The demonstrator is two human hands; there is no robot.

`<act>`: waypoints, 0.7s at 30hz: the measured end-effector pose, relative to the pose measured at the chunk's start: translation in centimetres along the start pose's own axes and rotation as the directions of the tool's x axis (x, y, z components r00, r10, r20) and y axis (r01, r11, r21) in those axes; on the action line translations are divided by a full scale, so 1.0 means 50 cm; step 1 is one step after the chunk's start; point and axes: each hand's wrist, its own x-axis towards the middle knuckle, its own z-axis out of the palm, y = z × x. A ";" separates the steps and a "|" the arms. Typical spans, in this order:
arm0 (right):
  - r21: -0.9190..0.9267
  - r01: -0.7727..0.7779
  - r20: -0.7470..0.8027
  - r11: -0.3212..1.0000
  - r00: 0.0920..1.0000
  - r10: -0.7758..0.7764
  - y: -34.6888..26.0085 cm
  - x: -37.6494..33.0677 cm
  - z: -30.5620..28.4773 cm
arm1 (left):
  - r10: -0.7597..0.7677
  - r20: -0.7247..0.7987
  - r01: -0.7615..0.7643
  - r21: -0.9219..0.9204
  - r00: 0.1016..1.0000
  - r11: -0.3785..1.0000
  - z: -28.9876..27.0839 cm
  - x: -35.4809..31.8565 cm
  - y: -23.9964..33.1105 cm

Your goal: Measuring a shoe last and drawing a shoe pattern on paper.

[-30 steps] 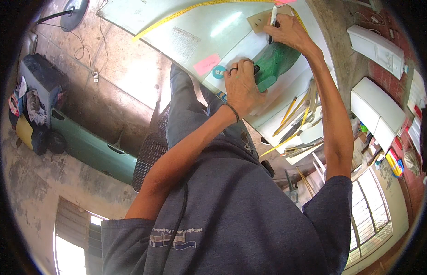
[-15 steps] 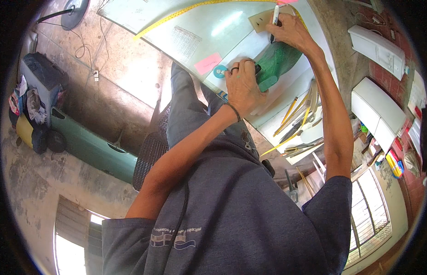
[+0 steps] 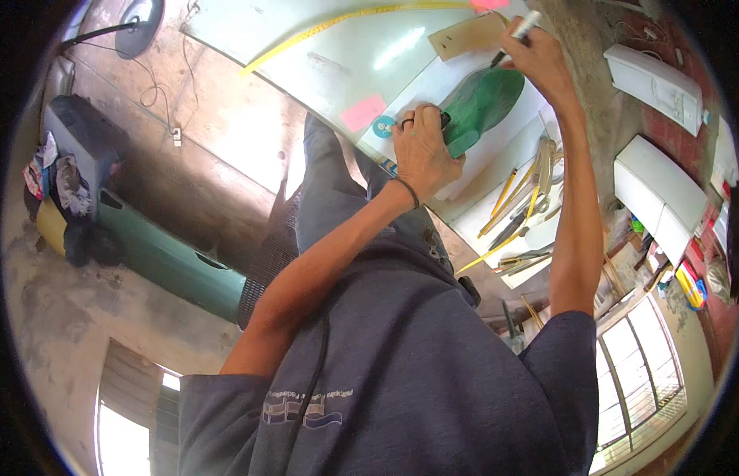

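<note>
A green piece shaped like a shoe sole [image 3: 492, 103] lies on a white sheet [image 3: 421, 89] on the table. My left hand [image 3: 423, 147] is closed at its narrow end and holds it down, fingers curled. A small black part [image 3: 445, 119] shows at those fingertips; what it is I cannot make out. My right hand [image 3: 540, 67] grips a white marker with a black tip [image 3: 528, 25], its point close to the upper edge of the green piece. A tan card [image 3: 465, 36] lies just above the green piece.
A yellow measuring tape [image 3: 330, 30] curves along the far side of the glass tabletop [image 3: 322, 59]. Pink notes [image 3: 363, 113] and a round blue sticker [image 3: 382, 126] lie near my left hand. Several hand tools [image 3: 516, 210] rest at the table's right. White cabinets [image 3: 659, 182] stand beyond.
My right hand has moved slightly right and down with the marker, away from the tan card, uncovering more of the green piece. My left hand stays in place on it.
</note>
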 end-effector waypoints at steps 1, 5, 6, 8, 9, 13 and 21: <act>0.012 0.003 -0.019 1.000 1.000 -0.002 -0.007 -0.030 -0.018 | 0.020 0.001 -0.020 0.010 1.000 1.000 -0.004 -0.001 0.006; 0.266 0.222 -0.288 0.938 0.947 -0.143 -0.075 -0.189 -0.063 | 0.241 -0.141 -0.243 0.001 0.960 0.970 -0.081 0.020 0.050; 0.354 0.305 -0.345 0.884 0.921 -0.180 -0.085 -0.229 -0.071 | 0.317 -0.194 -0.339 -0.094 0.928 0.936 -0.104 0.026 0.062; 0.440 0.347 -0.423 0.829 0.894 -0.149 -0.118 -0.323 -0.085 | 0.297 -0.052 -0.302 -0.179 0.953 0.936 -0.155 0.029 0.079; 0.513 0.376 -0.472 0.771 0.875 -0.113 -0.132 -0.367 -0.088 | 0.256 0.098 -0.223 -0.263 0.962 0.939 -0.174 0.031 0.091; 0.662 0.392 -0.565 0.638 0.821 0.081 -0.158 -0.490 -0.063 | 0.326 0.291 -0.194 -0.404 0.899 0.894 -0.213 0.011 0.163; 0.636 0.489 -0.698 0.597 0.693 0.177 -0.260 -0.556 0.001 | 0.524 0.289 -0.344 -0.493 0.801 0.799 -0.243 0.016 0.190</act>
